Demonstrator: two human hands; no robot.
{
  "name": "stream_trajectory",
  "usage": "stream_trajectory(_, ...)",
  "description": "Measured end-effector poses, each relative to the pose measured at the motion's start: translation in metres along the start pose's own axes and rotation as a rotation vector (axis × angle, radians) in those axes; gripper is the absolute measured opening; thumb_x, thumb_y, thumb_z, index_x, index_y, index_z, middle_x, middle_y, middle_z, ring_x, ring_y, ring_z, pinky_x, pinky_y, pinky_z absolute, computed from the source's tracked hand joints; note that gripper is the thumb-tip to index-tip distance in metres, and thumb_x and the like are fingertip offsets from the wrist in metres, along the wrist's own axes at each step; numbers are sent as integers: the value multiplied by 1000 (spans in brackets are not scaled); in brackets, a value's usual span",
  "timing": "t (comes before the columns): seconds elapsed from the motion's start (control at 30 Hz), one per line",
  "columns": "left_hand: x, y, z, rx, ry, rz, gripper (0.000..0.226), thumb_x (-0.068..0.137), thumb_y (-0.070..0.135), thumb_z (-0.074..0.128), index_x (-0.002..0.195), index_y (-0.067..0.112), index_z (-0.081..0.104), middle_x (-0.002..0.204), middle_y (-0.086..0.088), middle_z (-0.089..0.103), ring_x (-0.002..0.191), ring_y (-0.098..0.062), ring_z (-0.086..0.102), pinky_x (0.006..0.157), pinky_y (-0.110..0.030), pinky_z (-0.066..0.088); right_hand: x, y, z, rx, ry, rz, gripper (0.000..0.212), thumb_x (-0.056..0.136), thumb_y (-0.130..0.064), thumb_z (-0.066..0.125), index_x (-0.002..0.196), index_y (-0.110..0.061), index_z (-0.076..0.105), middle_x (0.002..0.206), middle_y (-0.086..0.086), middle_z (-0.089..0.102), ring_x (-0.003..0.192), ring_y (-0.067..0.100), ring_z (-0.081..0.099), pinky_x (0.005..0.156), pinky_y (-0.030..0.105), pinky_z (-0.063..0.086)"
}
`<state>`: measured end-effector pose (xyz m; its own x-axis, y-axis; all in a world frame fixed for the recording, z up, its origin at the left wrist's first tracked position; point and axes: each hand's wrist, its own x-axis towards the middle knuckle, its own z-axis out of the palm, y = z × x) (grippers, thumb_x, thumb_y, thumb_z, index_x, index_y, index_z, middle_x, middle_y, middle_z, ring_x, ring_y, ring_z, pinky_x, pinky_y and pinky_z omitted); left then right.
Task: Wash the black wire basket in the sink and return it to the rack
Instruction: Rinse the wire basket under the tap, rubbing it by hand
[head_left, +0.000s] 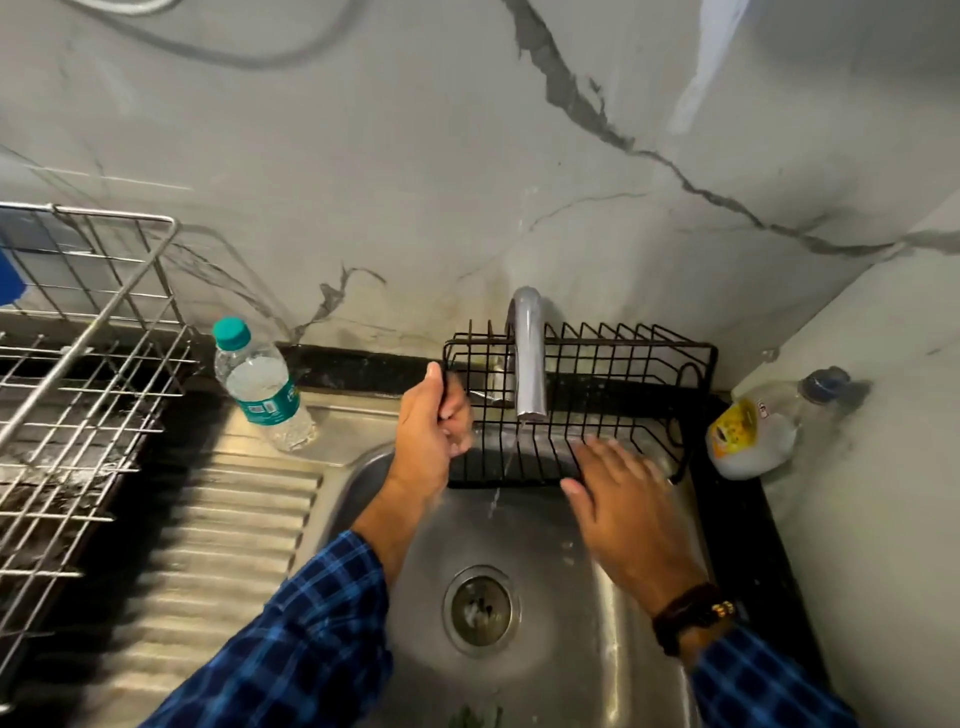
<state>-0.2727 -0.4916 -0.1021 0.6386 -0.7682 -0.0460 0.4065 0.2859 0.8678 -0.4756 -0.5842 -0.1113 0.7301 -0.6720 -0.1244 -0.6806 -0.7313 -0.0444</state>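
Observation:
The black wire basket (613, 384) is held over the far side of the steel sink (587, 649), under the tap (530, 358). A thin stream of water runs from the tap through the basket's wires. My left hand (434, 421) is shut on the basket's left end. My right hand (623, 499) lies flat with its fingers apart against the basket's front right wires; it looks blurred. The silver wire rack (78, 374) stands on the counter at the left.
A water bottle with a teal cap (260, 384) stands on the sink's ridged drainboard (218, 545). A plastic jug with a yellow label (753, 436) lies in the right corner by the wall. The drain (480, 610) is in the sink's middle.

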Motion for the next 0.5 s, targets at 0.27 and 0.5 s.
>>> stream_trajectory(0.27, 8, -16, 29, 54, 21, -6, 55, 104, 38, 35, 53, 20, 43, 46, 8, 33, 38, -6, 26, 42, -28, 14, 17, -106, 12, 76, -71, -121, 64, 100, -42, 27, 156, -13, 24, 162, 15, 25, 150, 34, 20, 118, 62, 12)
stream_trajectory(0.5, 6, -1, -14, 95, -5, 79, 48, 101, 41, 28, 58, 23, 40, 49, 7, 28, 42, -12, 21, 40, -23, 20, 18, 12, 14, 11, -31, -26, 66, 99, -60, 27, 156, -28, 23, 163, -3, 24, 150, 16, 21, 121, 38, 20)
